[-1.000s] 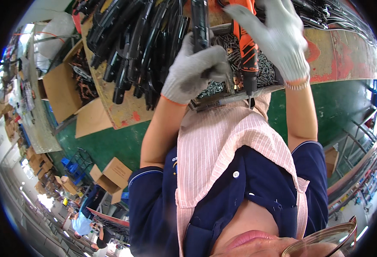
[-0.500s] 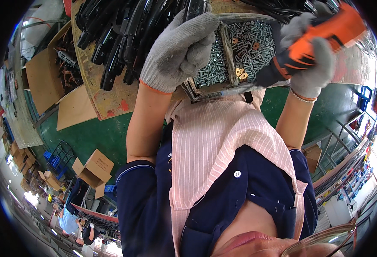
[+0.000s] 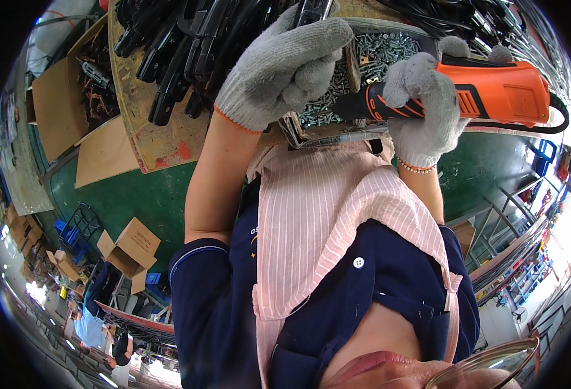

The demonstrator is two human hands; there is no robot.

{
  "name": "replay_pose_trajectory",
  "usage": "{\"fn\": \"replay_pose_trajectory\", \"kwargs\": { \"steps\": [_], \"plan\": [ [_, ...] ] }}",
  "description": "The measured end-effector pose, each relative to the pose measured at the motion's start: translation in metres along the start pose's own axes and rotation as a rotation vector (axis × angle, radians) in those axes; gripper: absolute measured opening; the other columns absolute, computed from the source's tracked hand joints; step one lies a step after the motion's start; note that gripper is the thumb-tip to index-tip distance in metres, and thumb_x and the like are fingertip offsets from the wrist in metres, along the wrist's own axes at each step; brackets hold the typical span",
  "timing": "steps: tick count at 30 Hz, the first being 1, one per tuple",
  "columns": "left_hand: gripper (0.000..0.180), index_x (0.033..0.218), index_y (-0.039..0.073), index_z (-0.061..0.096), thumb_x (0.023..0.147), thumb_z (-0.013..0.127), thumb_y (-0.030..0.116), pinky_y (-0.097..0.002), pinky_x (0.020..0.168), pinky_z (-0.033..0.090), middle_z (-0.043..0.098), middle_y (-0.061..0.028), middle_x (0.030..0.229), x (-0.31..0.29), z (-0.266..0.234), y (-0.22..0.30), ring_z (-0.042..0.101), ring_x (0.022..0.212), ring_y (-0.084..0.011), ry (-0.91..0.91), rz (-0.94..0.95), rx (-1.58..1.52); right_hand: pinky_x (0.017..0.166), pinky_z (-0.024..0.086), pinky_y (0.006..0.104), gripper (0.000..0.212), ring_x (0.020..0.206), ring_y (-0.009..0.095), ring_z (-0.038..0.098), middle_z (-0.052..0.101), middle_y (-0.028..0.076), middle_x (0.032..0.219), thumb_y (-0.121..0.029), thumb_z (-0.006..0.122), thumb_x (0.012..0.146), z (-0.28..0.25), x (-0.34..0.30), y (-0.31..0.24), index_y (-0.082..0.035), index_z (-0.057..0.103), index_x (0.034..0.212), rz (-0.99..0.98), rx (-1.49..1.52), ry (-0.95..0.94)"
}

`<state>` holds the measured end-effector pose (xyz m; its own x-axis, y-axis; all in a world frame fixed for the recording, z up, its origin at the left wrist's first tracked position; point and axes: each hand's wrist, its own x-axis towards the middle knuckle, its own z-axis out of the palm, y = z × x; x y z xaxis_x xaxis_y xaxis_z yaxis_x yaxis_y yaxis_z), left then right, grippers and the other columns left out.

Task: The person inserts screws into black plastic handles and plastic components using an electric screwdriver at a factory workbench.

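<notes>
While the black part [image 3: 311, 10] is gripped in the curled fingers of the left hand [image 3: 285, 65], the orange power screwdriver [image 3: 486, 94], clasped by the right hand [image 3: 425, 104], is laid crosswise, tip toward it, above the tray of screws [image 3: 389, 45]

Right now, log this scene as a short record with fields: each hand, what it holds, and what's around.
left hand: left hand in a grey knit glove, closed on a black part above the tray
right hand: right hand in a grey knit glove, gripping an orange power screwdriver
between hands: tray of small metal screws
bench: worn wooden bench with a pile of black parts
floor: green, with cardboard boxes
</notes>
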<state>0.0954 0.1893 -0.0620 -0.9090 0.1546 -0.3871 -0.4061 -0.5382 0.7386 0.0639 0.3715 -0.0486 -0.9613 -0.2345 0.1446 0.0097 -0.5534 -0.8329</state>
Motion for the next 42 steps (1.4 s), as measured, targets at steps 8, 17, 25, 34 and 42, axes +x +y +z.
{"fn": "replay_pose_trajectory", "kwargs": {
  "steps": [8, 17, 25, 34, 42],
  "plan": [
    [0.023, 0.084, 0.012, 0.059, 0.097, 0.060, 0.031, -0.0182, 0.032, 0.028, 0.044, 0.0055, 0.053, -0.002, 0.004, 0.000, 0.037, 0.038, -0.0019, -0.034, 0.054, -0.034, 0.053, 0.043, 0.0290, 0.036, 0.060, 0.018, 0.049, 0.050, 0.007, 0.074, -0.005, 0.059, 0.087, 0.004, -0.004, 0.007, -0.004, 0.049, 0.122, 0.029, 0.022, -0.049],
    [0.026, 0.084, 0.012, 0.059, 0.098, 0.057, 0.034, -0.0176, 0.032, 0.027, 0.044, 0.0056, 0.053, -0.001, 0.001, 0.000, 0.036, 0.038, -0.0019, -0.038, 0.010, -0.027, 0.052, 0.043, 0.0296, 0.043, 0.059, 0.018, 0.050, 0.050, 0.008, 0.073, -0.003, 0.058, 0.087, 0.006, -0.008, 0.015, -0.006, 0.045, 0.128, 0.010, 0.103, 0.059],
    [0.037, 0.086, 0.013, 0.060, 0.097, 0.053, 0.048, -0.0180, 0.031, 0.027, 0.046, 0.0056, 0.052, -0.002, -0.004, -0.004, 0.037, 0.036, -0.0029, 0.003, -0.023, -0.003, 0.053, 0.045, 0.0304, 0.024, 0.057, 0.018, 0.049, 0.051, 0.008, 0.071, 0.001, 0.058, 0.086, -0.008, 0.004, -0.010, -0.002, 0.053, 0.109, -0.053, 0.213, 0.043],
    [0.050, 0.124, 0.018, 0.054, 0.095, 0.048, 0.058, -0.0198, 0.033, 0.030, 0.057, 0.0004, 0.069, 0.001, 0.013, 0.012, 0.040, 0.039, -0.0051, 0.056, 0.019, -0.206, 0.054, 0.044, 0.0279, 0.032, 0.062, 0.016, 0.051, 0.055, 0.008, 0.074, -0.003, 0.062, 0.084, -0.030, 0.013, -0.010, 0.003, 0.050, 0.113, -0.132, -0.002, 0.348],
    [0.060, 0.101, 0.011, 0.057, 0.093, 0.040, 0.067, -0.0176, 0.030, 0.028, 0.053, 0.0016, 0.059, 0.000, 0.005, -0.008, 0.039, 0.036, -0.0035, 0.111, 0.008, -0.112, 0.062, 0.044, 0.0212, 0.026, 0.060, 0.008, 0.044, 0.044, -0.002, 0.068, -0.006, 0.059, 0.088, -0.032, 0.031, -0.056, -0.005, 0.050, 0.112, -0.174, 0.329, 0.071]
  ]
}}
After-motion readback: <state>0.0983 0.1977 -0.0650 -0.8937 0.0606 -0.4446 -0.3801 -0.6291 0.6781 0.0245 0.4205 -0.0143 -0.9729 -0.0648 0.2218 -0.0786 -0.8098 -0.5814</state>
